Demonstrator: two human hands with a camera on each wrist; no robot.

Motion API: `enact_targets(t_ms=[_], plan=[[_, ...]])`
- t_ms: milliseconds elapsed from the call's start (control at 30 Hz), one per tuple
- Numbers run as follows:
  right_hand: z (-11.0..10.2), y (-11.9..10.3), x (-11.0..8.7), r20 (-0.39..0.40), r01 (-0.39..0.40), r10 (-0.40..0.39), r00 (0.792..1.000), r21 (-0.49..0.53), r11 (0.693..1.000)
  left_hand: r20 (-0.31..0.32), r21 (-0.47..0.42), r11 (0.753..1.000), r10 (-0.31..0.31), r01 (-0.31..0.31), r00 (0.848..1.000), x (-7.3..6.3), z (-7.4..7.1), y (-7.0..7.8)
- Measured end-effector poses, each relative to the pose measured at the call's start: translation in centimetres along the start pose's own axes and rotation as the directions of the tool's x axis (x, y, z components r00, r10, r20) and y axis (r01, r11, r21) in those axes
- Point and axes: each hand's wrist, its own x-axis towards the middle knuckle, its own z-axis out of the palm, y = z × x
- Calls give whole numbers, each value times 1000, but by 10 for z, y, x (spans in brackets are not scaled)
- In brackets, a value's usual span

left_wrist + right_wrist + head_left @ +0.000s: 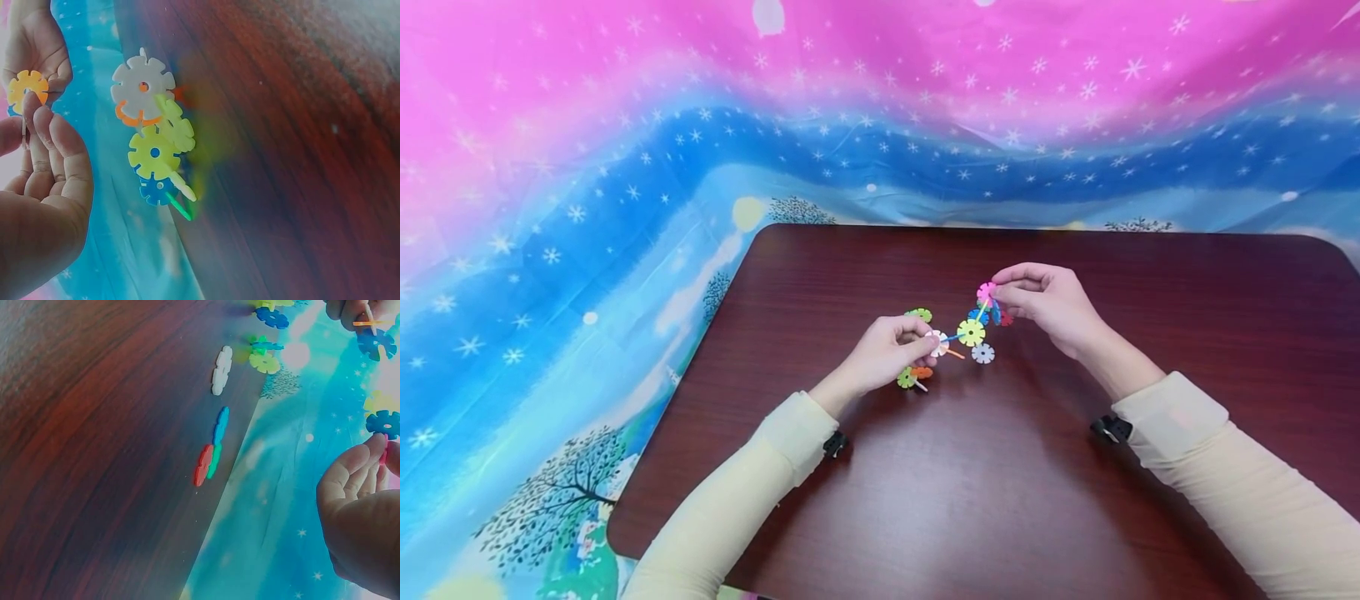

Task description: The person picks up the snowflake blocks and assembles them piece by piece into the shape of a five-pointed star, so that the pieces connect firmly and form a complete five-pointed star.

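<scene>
A chain of slotted plastic snowflake discs spans both hands above the table. My left hand (pixel 887 352) pinches a white disc (pixel 938 343) between thumb and fingers, at the chain's left end. An orange disc (pixel 19 87) is joined beside it. A yellow disc (pixel 972 333) faces forward in the middle of the chain, with a blue disc edge-on between it and the white one. At the upper right end, my right hand (pixel 1054 302) pinches a pink disc (pixel 985 292). In the right wrist view a dark blue disc (pixel 384 424) sits just above those fingertips.
Loose and joined discs lie on the dark wooden table (pixel 850 500) below the hands. Among them are a grey disc (pixel 982 354), a red disc (pixel 203 465), a green disc (pixel 906 378) and a yellow disc (pixel 150 164). A patterned cloth (pixel 880 125) hangs behind the table.
</scene>
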Motion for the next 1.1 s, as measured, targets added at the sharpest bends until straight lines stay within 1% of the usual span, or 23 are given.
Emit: enact_targets(t_ms=[100,267,367,467,567,667,733,800,867,967,1033,1100], plan=[[0,-2,-1,1,-18,18,1000,9,1000,1,5,1000,1,-1,1000,0,-1,-1],[1,-3,-4,4,-80,80,997,9,997,10,5,1000,-1,1,1000,1,-1,-2],[1,-1,-4,13,-88,88,996,11,996,11,0,1000,-1,1,1000,1,-1,-2],[1,2,-3,10,-53,53,999,5,999,-1,-22,1000,-7,7,1000,1,0,-1],[3,2,-5,-21,15,-17,1000,-99,995,-28,-11,1000,-2,2,1000,1,1,-1],[6,0,-8,-57,67,-81,995,-209,976,-52,-4,1000,4,-5,999,1,2,-1],[7,0,-10,-73,92,-114,991,-252,963,-50,-41,999,-5,3,999,1,3,0],[9,0,-10,-86,103,-129,988,-256,961,-37,-117,993,-21,16,999,2,4,1],[12,0,-9,-96,109,-136,986,-248,963,-24,-205,978,-44,38,999,3,5,2],[16,-1,-9,-104,113,-143,984,-250,962,-6,-316,945,-86,80,996,5,6,4],[19,-1,-9,-99,115,-144,985,-257,960,4,-359,927,-118,112,993,7,6,6],[22,-2,-9,-91,117,-147,985,-274,955,16,-368,920,-137,133,990,8,7,7]])
